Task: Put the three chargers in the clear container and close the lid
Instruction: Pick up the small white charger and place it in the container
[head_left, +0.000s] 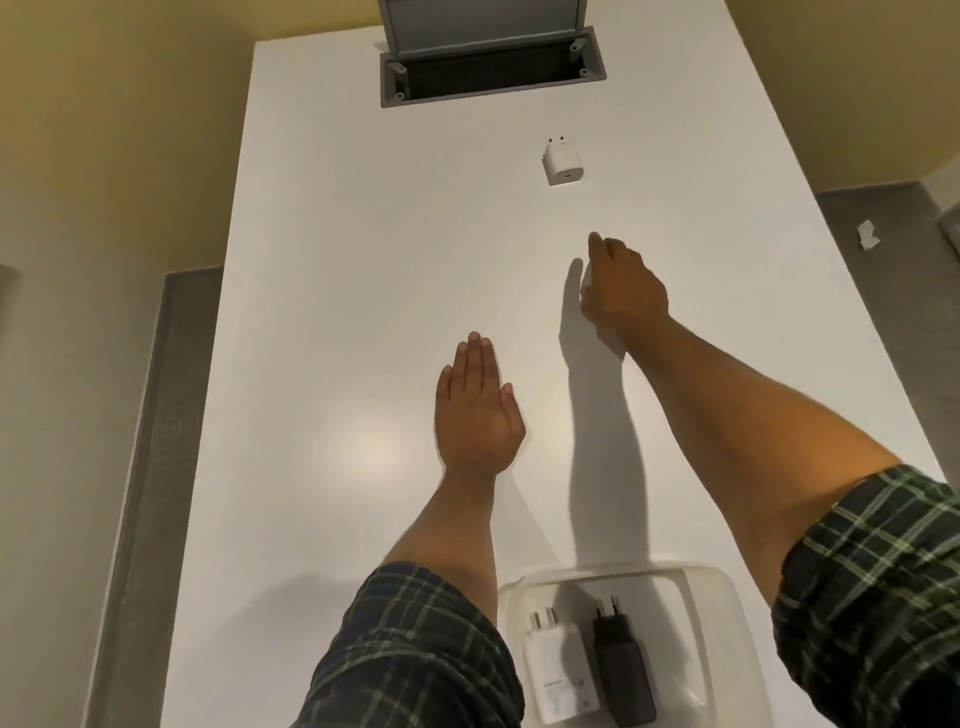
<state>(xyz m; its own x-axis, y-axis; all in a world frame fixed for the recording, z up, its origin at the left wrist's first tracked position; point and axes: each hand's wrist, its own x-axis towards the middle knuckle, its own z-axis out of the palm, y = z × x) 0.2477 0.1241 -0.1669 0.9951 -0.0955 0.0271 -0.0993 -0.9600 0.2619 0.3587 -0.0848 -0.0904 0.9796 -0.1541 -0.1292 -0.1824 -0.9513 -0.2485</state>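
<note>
A small white charger (562, 162) lies alone on the white table (337, 291), far from me, prongs pointing away. My right hand (621, 288) hovers a little short of it, empty, fingers loosely curled and reaching forward. My left hand (478, 410) rests flat on the table, fingers together, holding nothing. At the near edge stands the clear container (696, 592), without a lid on it. Inside it lie a white charger (558, 675) and a black charger (621, 670), side by side. No lid is visible.
A grey cable hatch (491, 78) with its flap raised is set into the table's far end. Grey floor shows on both sides of the table, with a scrap of white paper (866, 235) on the right.
</note>
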